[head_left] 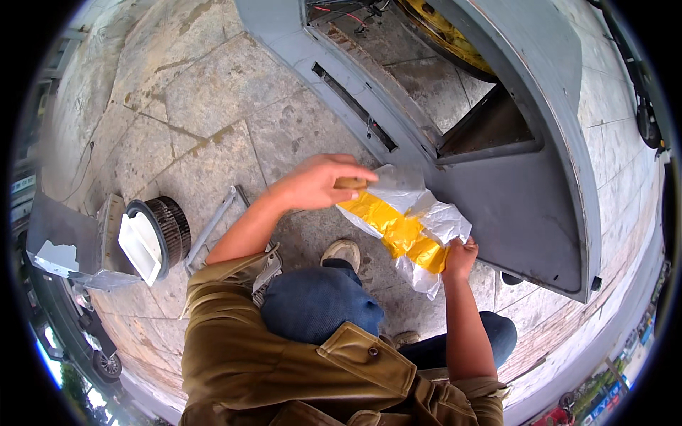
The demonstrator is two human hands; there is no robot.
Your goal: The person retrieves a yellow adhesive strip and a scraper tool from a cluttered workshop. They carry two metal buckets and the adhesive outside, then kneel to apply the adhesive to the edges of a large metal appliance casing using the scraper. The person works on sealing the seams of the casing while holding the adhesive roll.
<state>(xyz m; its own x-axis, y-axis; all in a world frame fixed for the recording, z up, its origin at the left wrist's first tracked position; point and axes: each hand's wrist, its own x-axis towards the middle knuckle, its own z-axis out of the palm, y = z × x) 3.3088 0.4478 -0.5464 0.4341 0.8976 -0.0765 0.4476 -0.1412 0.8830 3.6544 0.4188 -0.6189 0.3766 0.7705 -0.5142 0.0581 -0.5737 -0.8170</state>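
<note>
In front of me a crumpled plastic bag (405, 231), yellow in the middle and silvery white along its sides, stretches between my hands. My right hand (460, 257) is closed on its lower right end. At the bag's upper left end is my left hand (320, 183), fingers bent around a small tan piece (350, 183); it is slightly blurred and its kind is unclear. A large grey metal machine housing (511, 199) lies just beyond the bag, with a big rectangular opening in it.
Through the opening show a yellow round part (455, 35) and loose wires (344, 11). On the left stand a dark ribbed fan wheel (167, 231), a white plastic tray (138, 245) and a grey sheet-metal box (64, 241). A metal frame (213, 224) lies by my left forearm on stone paving.
</note>
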